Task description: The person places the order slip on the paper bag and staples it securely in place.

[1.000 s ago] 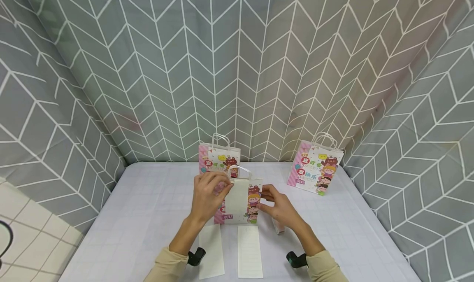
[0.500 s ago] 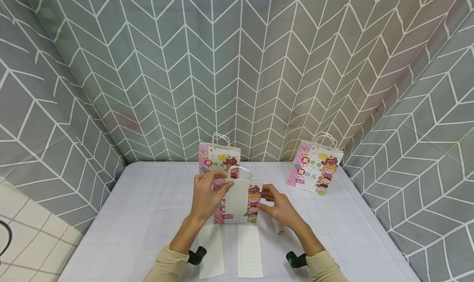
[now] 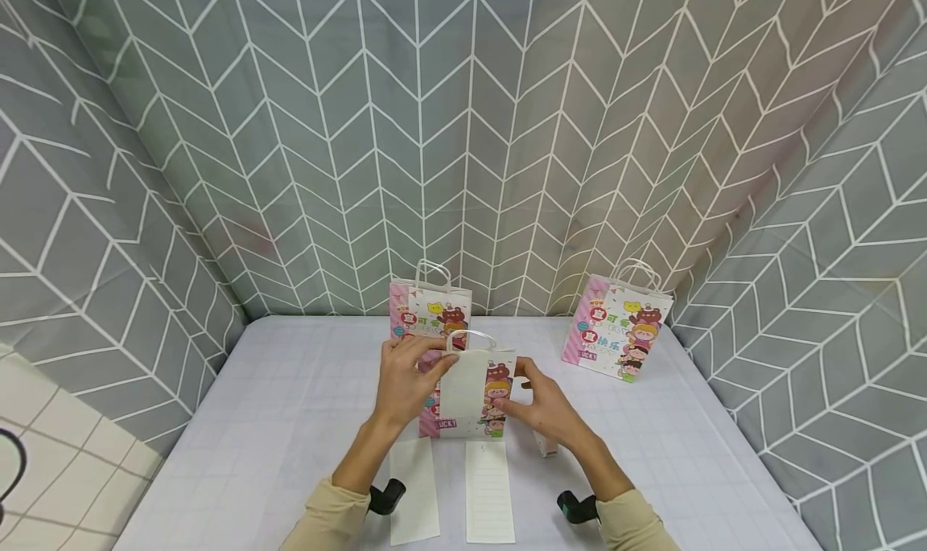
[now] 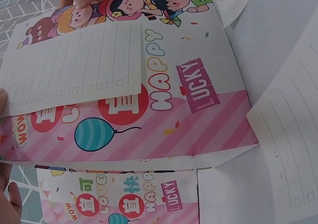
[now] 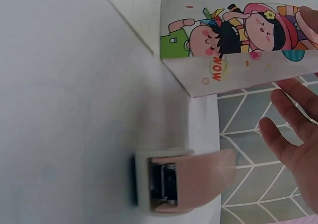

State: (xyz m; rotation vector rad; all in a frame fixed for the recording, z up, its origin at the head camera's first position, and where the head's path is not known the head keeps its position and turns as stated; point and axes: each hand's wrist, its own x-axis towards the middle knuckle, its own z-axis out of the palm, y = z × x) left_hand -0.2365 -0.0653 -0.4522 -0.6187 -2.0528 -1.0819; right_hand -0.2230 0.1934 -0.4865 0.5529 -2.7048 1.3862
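Note:
A small paper gift bag (image 3: 497, 394) with a pink stripe and cartoon children stands upright between my hands. A lined, cream paper slip (image 3: 463, 384) with little checkboxes lies against its front, up near the white handle. My left hand (image 3: 405, 378) pinches the slip and the bag's top left edge, thumb in front. At the right side my right hand (image 3: 546, 406) holds the bag, thumb on the printed front and fingers behind. Beside the bag, under that hand, sits a pink and white stapler (image 5: 198, 182), mostly hidden in the head view.
Two more paper slips (image 3: 414, 491) lie on the white table before the bag. One matching gift bag (image 3: 430, 302) stands just behind the held one, another gift bag (image 3: 615, 326) at the back right. A patterned grey curtain (image 3: 463, 149) encloses the back and sides.
My right thumb has moved slightly left onto the bag's front. The bag's top right corner has shifted a little right. The left fingers have spread along the top edge, the thumb staying on the slip.

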